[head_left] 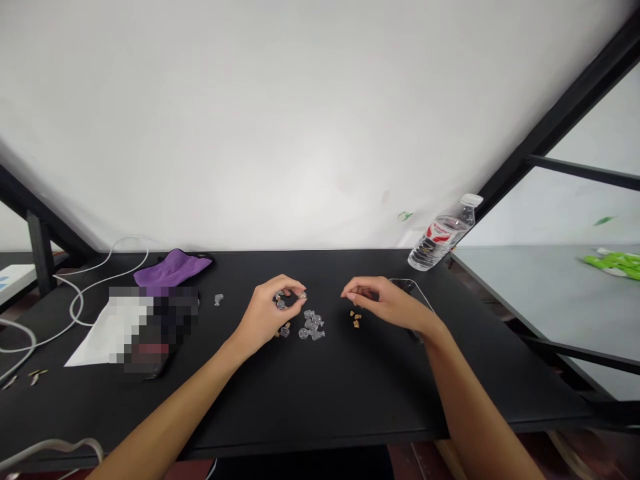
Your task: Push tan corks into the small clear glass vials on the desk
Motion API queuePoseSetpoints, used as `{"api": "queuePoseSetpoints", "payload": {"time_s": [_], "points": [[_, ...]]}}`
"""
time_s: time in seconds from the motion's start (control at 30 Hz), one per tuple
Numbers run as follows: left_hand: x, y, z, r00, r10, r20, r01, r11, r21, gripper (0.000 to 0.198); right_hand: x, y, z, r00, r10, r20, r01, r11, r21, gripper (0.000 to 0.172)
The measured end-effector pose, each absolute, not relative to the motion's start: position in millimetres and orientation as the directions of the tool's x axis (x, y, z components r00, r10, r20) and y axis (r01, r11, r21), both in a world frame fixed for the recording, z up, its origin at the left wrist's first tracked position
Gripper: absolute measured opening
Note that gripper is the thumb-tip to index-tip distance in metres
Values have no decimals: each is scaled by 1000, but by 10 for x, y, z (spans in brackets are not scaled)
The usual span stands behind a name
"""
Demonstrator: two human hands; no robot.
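White plaster wall [300, 113], evenly and softly lit, running along the rear edge of a black-topped bench [350, 407]. Black metal frame beams [565, 113] rising past the bench's right end; black upright post [41, 253] beyond its left end. Grey-topped table [530, 293] off the right edge; reddish-brown floor [425, 460] below the front edge.

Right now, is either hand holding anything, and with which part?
The left hand seems to pinch a tiny clear bottle in its fingers; the right hand shows nothing held, though its curl could hide something small.
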State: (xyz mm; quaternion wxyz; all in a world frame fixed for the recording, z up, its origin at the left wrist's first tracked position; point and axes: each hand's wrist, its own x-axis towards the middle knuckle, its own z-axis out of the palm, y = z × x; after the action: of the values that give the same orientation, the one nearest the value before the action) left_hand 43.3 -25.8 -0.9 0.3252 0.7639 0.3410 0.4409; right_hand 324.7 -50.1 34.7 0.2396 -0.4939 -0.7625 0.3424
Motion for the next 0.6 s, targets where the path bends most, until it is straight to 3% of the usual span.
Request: {"api": "queuePoseSetpoints", "payload": {"time_s": [0.1, 0.27, 0.6], "points": [[504, -346, 68, 378, 843, 383, -9, -410, 912, 11, 3015, -557, 370, -398, 913, 90, 540, 312, -782, 38], [537, -403, 73, 453, 819, 352, -203, -289, 935, 16, 2774, -611, 348, -466, 875, 130, 450, 361, -817, 32], [548, -425, 33, 450, 810, 375, -32, -405, 914, 11, 2734, -610, 282, -467, 867, 175, 442, 400, -803, 29]]}}
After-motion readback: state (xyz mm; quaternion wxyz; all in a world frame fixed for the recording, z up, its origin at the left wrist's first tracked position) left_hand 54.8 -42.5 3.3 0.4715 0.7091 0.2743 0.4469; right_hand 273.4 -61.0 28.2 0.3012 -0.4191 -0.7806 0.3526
